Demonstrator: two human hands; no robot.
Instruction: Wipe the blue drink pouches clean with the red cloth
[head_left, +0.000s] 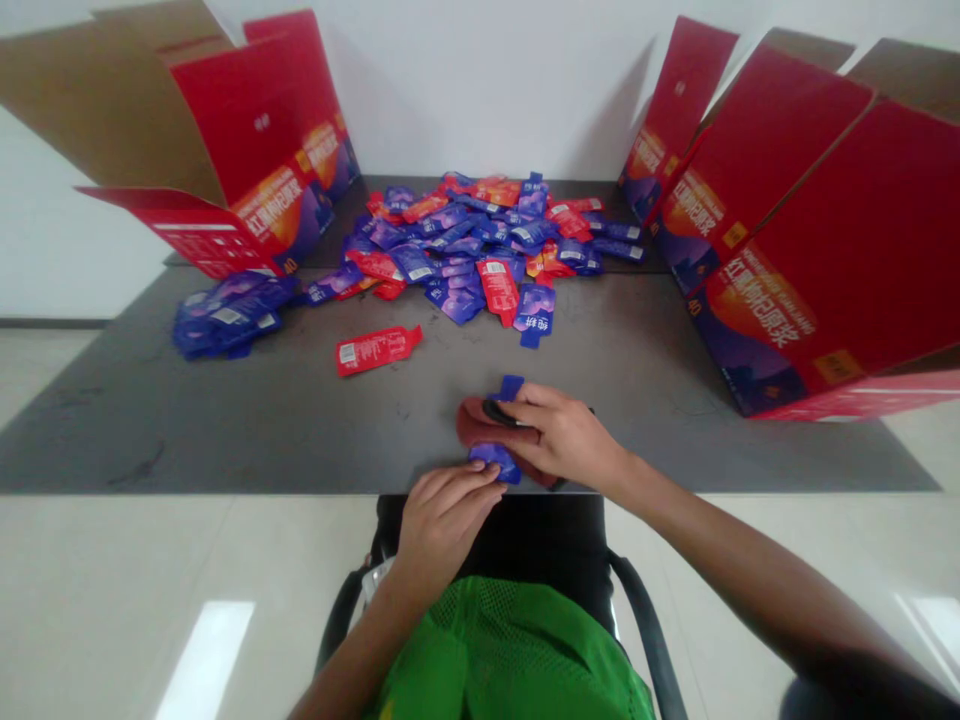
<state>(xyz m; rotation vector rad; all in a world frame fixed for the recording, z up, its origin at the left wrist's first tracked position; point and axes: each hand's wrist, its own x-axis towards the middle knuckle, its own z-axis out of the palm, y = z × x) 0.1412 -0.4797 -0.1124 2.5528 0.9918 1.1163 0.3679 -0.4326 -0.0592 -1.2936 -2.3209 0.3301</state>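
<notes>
At the table's front edge a blue pouch lies flat, its narrow neck pointing away from me. My left hand is closed on its near end, fingertips pressing on it. In my right hand is a brownish-red cloth with a black part on top; it lies across the pouch and hides its middle. Beyond my hands, a single red pouch rests on the table. To the left is a stack of blue pouches.
A loose pile of red and blue pouches lies at the back of the grey table. An open red carton stands at the back left. More red cartons stand on the right. A white wall rises behind.
</notes>
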